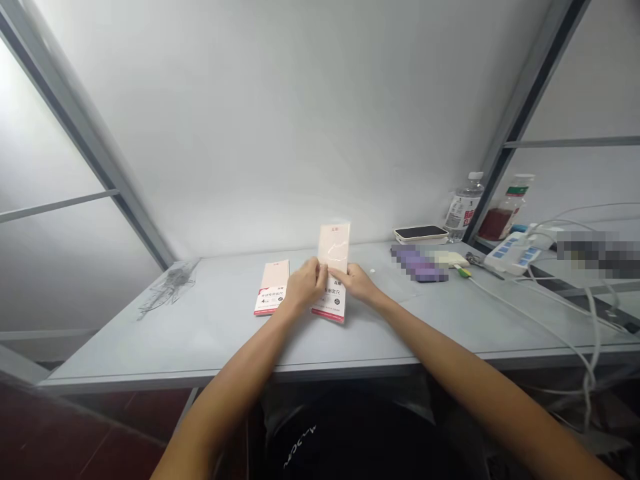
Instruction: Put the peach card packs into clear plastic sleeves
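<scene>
A pale pink ruler-set packet (334, 245) with a shiny clear surface stands tilted up between my hands, above the middle of the desk. Its lower part carries a white label with dark print and a red bottom strip. My left hand (306, 283) pinches it at the left edge, halfway up. From the right, my right hand (356, 281) grips the same level, thumb across the front; the fingers behind are hidden. A second, similar ruler-set packet (273, 280) lies flat on the desk just left of my left hand, partly covered by it.
The grey desk (210, 333) meets a white wall. Toward the right are a phone (421, 233), a blurred purple item (417, 262), a clear bottle (463, 210), a bottle with dark red contents (500, 217) and a power strip (517, 252) with trailing white cables. Dark scribbles (173, 287) mark the left.
</scene>
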The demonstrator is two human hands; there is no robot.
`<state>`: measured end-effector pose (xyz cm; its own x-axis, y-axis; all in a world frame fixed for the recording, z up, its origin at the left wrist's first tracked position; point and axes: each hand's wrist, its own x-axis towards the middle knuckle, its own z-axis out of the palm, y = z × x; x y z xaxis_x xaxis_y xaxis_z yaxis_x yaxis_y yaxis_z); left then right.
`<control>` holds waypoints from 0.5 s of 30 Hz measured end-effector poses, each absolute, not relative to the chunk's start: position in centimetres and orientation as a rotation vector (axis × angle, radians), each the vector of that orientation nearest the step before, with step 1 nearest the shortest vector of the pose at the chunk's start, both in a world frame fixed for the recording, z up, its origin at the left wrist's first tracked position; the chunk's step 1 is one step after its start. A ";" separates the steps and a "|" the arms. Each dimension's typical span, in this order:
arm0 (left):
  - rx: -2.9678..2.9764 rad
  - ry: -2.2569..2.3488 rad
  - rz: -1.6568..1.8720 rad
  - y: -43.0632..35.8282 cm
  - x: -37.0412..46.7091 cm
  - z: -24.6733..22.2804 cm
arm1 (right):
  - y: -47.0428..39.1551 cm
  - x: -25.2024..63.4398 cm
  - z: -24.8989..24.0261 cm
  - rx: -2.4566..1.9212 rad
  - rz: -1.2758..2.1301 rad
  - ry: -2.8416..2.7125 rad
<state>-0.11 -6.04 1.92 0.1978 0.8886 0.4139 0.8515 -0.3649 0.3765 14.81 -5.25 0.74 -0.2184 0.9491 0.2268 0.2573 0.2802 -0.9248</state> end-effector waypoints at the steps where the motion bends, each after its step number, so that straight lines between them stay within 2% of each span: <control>1: 2.400 1.730 0.872 -6.0 -0.1 1.8 | -5.3 14.8 0.8 -1.125 0.985 -1.678; 8: 2.339 1.781 0.748 -5.6 -0.1 1.1 | -5.2 14.7 0.6 -1.060 1.026 -1.698; 15: 2.263 1.472 0.895 -5.0 -0.5 0.8 | -5.1 15.1 0.6 -1.059 1.090 -1.618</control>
